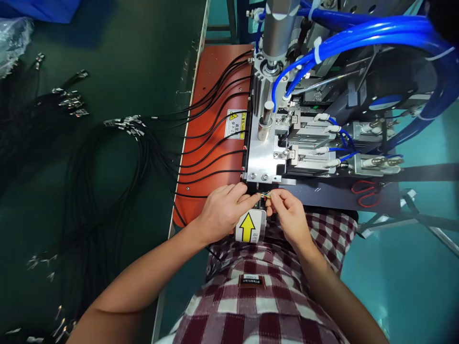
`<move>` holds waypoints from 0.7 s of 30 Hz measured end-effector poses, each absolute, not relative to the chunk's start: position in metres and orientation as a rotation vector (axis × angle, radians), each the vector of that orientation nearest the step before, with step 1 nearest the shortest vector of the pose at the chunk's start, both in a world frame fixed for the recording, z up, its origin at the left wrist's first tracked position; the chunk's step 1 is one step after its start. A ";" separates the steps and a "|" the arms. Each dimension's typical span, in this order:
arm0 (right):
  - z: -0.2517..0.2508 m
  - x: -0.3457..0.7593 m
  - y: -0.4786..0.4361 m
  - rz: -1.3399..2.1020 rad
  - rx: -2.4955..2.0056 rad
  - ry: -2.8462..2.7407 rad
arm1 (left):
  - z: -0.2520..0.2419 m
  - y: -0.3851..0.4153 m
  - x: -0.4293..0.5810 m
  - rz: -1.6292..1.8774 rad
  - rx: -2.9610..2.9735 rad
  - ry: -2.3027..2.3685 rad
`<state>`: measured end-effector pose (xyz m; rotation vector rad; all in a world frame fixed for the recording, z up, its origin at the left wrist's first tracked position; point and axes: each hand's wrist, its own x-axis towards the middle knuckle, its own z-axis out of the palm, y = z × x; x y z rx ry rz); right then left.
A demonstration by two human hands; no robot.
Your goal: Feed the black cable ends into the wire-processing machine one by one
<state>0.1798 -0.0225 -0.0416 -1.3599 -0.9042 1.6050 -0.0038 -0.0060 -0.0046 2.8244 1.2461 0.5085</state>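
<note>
Thin coloured wires (266, 195) show between my fingertips at the near end of the machine. My right hand (289, 213) pinches these wires between thumb and fingers. My left hand (224, 206) lies just to their left, its index finger reaching to the wire end and its other fingers curled. A black cable (191, 195) runs in under the left hand, and the grip on it is partly hidden. Just below the fingertips is a label with a yellow arrow (247, 227). The machine's metal block (263, 157) stands right beyond both hands.
Several black cables (215, 165) cross the orange-red plate (202, 107) into the machine. A cable bundle with metal connectors (127, 124) lies on the dark green table (143, 57). Blue air hoses (373, 36) arch above the right side. Red-handled scissors (366, 192) lie right of my hands.
</note>
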 end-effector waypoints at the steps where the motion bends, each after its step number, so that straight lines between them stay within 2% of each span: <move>1: -0.042 0.180 -0.024 1.605 -1.345 -0.901 | -0.005 -0.006 -0.004 0.500 2.815 1.244; 21: -0.042 0.183 -0.030 1.648 -1.336 -0.794 | -0.008 -0.008 -0.008 0.497 2.720 1.227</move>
